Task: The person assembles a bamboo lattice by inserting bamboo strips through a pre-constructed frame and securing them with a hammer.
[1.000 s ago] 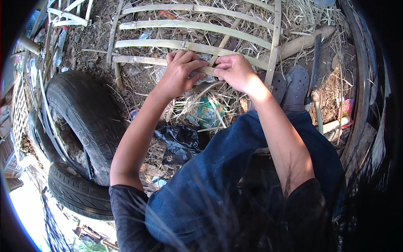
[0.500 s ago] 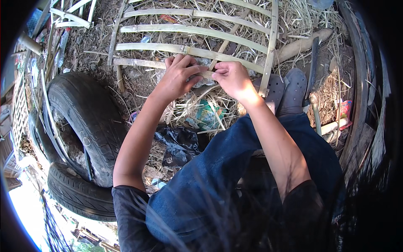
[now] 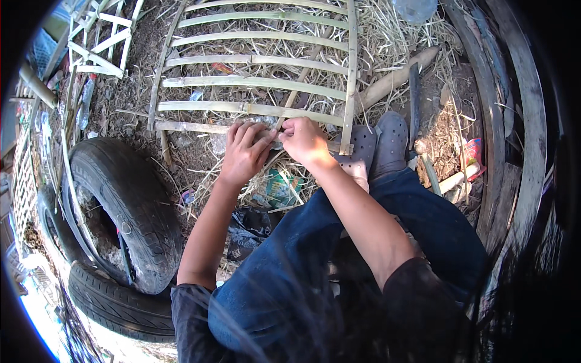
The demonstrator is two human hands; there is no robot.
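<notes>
A frame of pale bamboo slats (image 3: pixel 260 36) lies on the ground in front of me, its long crosswise strips joined to side rails. A thinner diagonal strip (image 3: pixel 295 97) runs beneath them to the nearest slat (image 3: pixel 190 127). My left hand (image 3: pixel 244 152) is closed over that nearest slat, its fingers bent across it. Close beside it, my right hand (image 3: pixel 305 142) pinches at the crossing of the slat and the diagonal strip. Its fingertips cover the joint, so anything small between them is hidden.
Two old tyres (image 3: pixel 130 206) are at the left. My grey clog (image 3: pixel 389 142) is just right of the frame, near a thick wooden piece (image 3: pixel 396 78) and a dark blade-like bar (image 3: pixel 415 106). A green wrapper (image 3: pixel 283 189) lies among bamboo shavings; planks (image 3: pixel 484 121) edge the right.
The whole view has shifted, so the frame shows lower and more to the left. Both hands stay at the same crossing, and the right hand's fingers are more curled and nearer the left hand.
</notes>
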